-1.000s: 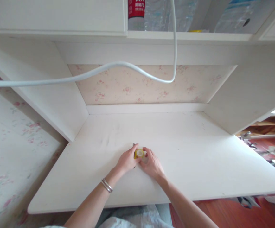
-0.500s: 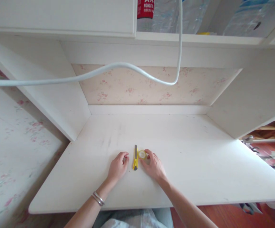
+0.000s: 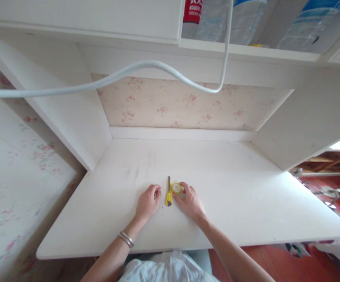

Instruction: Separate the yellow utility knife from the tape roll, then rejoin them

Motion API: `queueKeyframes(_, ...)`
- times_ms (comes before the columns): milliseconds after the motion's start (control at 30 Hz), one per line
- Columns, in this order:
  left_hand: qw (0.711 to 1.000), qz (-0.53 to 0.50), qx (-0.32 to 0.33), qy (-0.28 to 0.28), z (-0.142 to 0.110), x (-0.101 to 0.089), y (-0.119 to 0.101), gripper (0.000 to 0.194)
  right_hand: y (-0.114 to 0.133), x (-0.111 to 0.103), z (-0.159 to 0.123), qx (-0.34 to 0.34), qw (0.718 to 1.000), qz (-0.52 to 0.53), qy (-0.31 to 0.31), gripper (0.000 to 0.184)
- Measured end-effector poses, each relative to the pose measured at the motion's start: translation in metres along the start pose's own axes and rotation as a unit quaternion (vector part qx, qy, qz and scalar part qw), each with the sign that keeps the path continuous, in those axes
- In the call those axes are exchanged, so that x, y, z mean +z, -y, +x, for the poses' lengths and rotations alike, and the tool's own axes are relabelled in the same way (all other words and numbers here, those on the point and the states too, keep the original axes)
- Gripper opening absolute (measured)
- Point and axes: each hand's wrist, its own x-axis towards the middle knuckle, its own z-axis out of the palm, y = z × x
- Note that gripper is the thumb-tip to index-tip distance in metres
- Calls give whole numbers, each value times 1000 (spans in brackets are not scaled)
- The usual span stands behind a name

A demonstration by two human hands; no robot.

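A yellow and black utility knife point(image 3: 169, 192) lies upright in the view on the white desk, between my two hands. Touching or nearly touching its right side is a small roll of tape point(image 3: 176, 188) with a yellowish rim. My right hand point(image 3: 190, 201) has its thumb and forefinger around the roll, gripping it from the right. To the left of the knife, my left hand point(image 3: 148, 201) rests with fingers curled and thumb pressed in; whether a small thing is pinched there is hidden. Two silver bangles point(image 3: 126, 239) circle my left wrist.
A white cable point(image 3: 146, 64) hangs across the view in front of the shelf. Large water bottles point(image 3: 246, 23) stand in the upper compartment. White side panels point(image 3: 67, 105) border the desk point(image 3: 223, 211), which has dark smudges. Metal objects lie at the far right.
My head view has shifted slightly, so the scene sits a little differently. My left hand's thumb and fingers have drawn closer together. The right hand stays on the tape roll.
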Motion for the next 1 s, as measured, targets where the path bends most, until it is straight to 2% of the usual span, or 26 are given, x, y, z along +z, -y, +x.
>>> queueKeyframes(500, 999, 28, 13, 13, -1, 0, -2, 14, 0, 2, -2, -20, 1000, -21, 5, 49)
queueKeyframes(1000, 999, 30, 24, -3, -3, 2, -2, 13, 6, -4, -3, -37, 998, -35, 22, 49)
